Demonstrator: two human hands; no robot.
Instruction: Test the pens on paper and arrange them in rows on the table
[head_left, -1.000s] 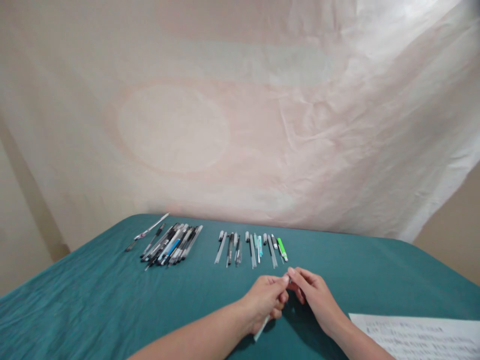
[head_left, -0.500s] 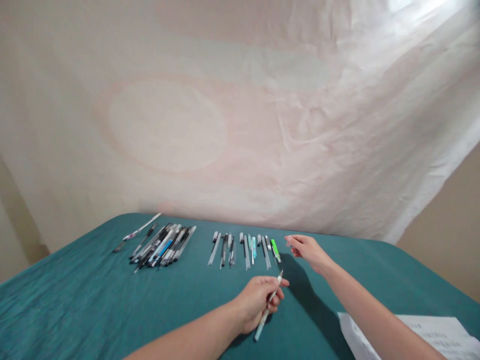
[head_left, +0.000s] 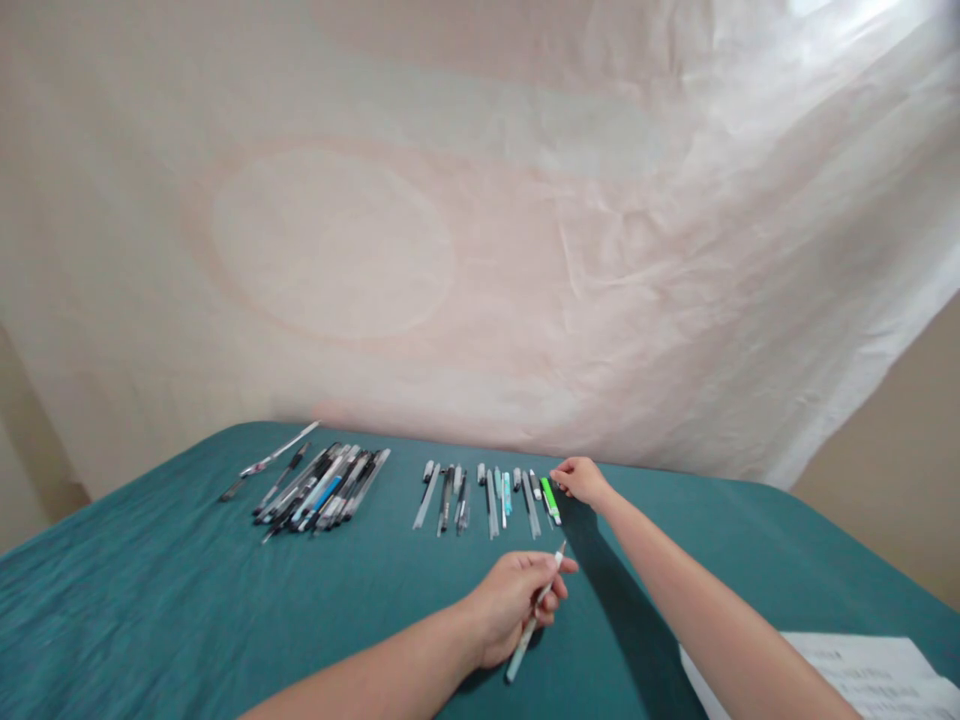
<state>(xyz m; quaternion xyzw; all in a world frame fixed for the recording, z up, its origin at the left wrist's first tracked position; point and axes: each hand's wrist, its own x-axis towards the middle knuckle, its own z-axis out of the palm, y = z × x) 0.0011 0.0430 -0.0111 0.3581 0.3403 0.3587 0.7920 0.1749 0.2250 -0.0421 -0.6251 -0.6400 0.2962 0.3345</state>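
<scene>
Teal tablecloth (head_left: 187, 600) holds a sorted pen row (head_left: 487, 495) near its far edge, my right hand (head_left: 579, 480) curled at its green pen (head_left: 550, 498), grip unclear, left hand (head_left: 517, 605) pinching a white pen (head_left: 534, 625).

The bare left forearm enters from the lower left. The left hand (head_left: 517, 603) is curled in a closed grip, thumb against fingertips. The right arm stretches far forward, with the right hand (head_left: 580, 480) palm down and fingers bent.
</scene>
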